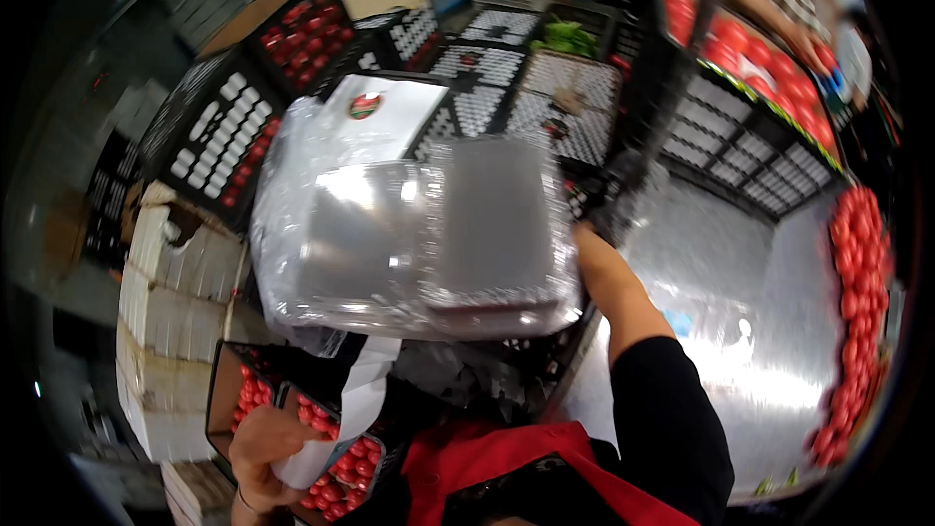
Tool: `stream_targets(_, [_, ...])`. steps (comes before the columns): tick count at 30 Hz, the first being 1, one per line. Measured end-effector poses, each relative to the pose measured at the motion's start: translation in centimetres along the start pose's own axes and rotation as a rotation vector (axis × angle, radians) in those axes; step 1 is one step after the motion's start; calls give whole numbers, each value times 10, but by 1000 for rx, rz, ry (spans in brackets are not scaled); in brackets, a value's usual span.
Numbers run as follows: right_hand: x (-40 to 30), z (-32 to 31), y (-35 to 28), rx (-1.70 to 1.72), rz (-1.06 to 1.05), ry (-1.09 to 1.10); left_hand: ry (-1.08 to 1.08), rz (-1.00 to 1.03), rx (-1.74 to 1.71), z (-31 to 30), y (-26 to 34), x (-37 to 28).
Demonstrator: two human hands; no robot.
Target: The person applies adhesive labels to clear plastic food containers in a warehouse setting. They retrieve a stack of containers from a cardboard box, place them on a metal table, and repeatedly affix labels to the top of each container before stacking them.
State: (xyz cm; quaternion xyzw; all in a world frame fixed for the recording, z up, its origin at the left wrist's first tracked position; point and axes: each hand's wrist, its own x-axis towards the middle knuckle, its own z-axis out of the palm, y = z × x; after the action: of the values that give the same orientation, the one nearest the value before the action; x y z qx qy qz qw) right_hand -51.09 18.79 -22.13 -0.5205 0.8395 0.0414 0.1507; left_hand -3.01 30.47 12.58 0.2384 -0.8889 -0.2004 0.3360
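Note:
My left hand (264,446) is low on the left, closed around a white roll (298,469). A white strip (365,383) rises from the roll toward the underside of a stack of clear plastic trays (365,234). The trays fill the middle of the view, partly wrapped in loose clear plastic film (281,234). My right forearm (613,281) reaches up along the stack's right side; my right hand is mostly hidden there, so its grip does not show. Under the strip and my left hand are cartons of red tomatoes (343,482).
Black crates (219,135) of red fruit stand at left, above stacked white foam boxes (175,329). On the right, a metal tabletop (701,351) bears a tomato crate (745,131) and a row of red tomatoes (855,321). Another person's hand (807,51) is over that crate.

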Motion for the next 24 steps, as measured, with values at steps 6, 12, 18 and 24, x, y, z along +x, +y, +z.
stream_targets(6, [-7, 18, 15, -65, 19, -43, -106, 57, -97, 13, -24, 26])
stream_targets(12, [-10, 24, 22, -45, 13, -53, -121, 63, -70, 14, -19, 25])
stream_targets(18, [-17, 33, 22, 20, -6, -62, 4, 45, 115, 0, -3, 9])
stream_targets(24, [-15, 39, 27, 236, -17, -22, 80, -50, -14, 11, 11, -1])
